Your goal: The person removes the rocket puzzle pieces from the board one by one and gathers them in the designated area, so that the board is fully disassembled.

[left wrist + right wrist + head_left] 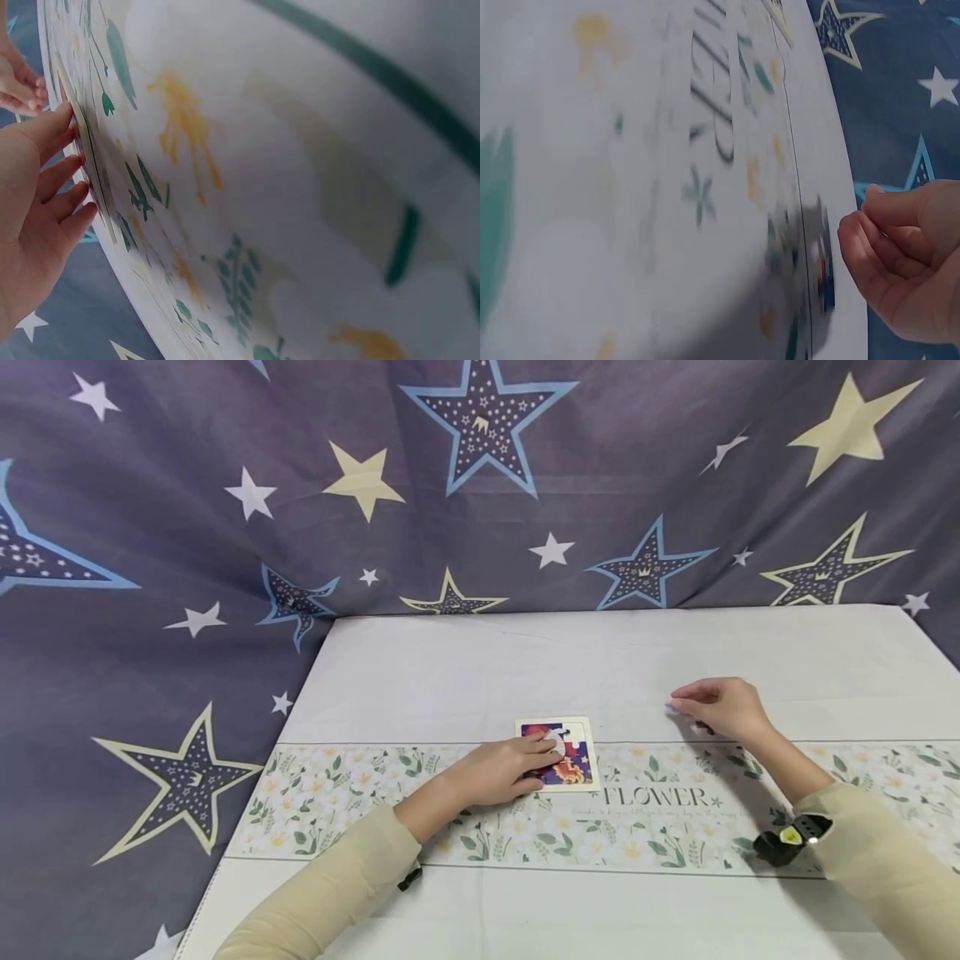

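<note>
My left hand rests on a small square jigsaw puzzle with a pale frame and a purple, red and yellow picture. Its extended fingers cover the left part; a pale gap shows at the upper right. Seen edge-on in the left wrist view, the puzzle board lies under the fingertips of the left hand. My right hand hovers farther right, thumb and index tips together; whether something thin is between them is unclear. A dark puzzle piece lies on the table beside the right hand, apart from its fingers.
A white tablecloth covers the table, with a floral band printed "FLOWER" across it. Behind and to the left hangs a dark star-patterned cloth. A black wrist device sits at the right cuff.
</note>
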`<state>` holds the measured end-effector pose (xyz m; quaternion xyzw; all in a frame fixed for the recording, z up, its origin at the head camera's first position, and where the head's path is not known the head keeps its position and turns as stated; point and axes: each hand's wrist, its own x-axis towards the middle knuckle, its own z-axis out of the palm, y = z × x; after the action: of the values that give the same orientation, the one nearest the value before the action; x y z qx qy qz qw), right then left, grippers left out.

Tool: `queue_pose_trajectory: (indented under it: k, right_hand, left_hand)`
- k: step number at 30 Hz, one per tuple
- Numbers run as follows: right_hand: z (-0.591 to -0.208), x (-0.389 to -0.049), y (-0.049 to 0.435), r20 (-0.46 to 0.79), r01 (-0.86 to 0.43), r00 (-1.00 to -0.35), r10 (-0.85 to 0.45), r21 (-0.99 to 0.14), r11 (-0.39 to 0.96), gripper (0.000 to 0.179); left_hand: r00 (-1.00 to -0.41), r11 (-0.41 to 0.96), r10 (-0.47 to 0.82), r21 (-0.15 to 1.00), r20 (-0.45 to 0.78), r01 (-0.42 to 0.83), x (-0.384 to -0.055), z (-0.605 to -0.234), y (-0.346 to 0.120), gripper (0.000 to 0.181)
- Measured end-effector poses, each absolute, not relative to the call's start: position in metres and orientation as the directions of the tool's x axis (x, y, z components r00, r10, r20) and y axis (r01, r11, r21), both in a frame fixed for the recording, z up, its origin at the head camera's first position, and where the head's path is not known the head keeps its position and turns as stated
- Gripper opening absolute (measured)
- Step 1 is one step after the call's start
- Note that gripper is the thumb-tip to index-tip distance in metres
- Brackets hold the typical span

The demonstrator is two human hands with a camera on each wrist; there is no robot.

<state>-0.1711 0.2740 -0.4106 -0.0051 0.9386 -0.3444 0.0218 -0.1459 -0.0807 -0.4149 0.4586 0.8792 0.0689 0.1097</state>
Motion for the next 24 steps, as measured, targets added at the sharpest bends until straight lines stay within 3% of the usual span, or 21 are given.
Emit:
queue_pose_trajectory:
  k: [24]
  right_hand:
    - [-0.419, -0.189, 0.167, -0.055, -0.133, -0.963, -0.263, -0.753, 0.644, 0.018]
  left_hand:
    - [-0.560, 0.568, 0.820, 0.291, -0.119, 0.770, -0.146, -0.417, -0.094, 0.049]
